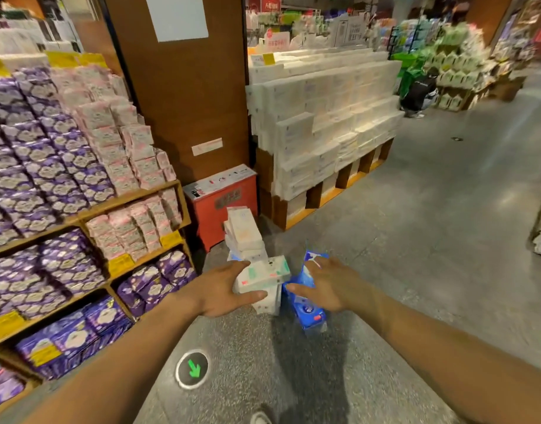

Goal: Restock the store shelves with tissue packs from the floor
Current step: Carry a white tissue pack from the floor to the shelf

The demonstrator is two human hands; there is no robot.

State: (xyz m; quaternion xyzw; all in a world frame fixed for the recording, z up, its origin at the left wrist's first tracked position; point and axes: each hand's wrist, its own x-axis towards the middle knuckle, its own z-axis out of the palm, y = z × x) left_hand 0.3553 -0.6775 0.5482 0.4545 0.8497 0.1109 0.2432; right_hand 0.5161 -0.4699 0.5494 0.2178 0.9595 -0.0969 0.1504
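A pile of tissue packs stands on the grey floor ahead of me. My left hand (225,290) grips a white pack with green and red marks (264,273) at the near end of the pile, thumb under it and fingers over its left end. Behind it rises a leaning stack of pale packs (244,232). My right hand (327,284) rests on a blue tissue pack (306,310) just right of the white one, fingers spread over its top. Wooden shelves (134,197) on the left hold purple and pink packs.
A red box (225,200) stands against a brown pillar (183,96) behind the pile. A big stepped display of white tissue packs (324,117) fills the middle right. A person crouches far off by another display (417,93). A green arrow marker (192,369) lies on the floor.
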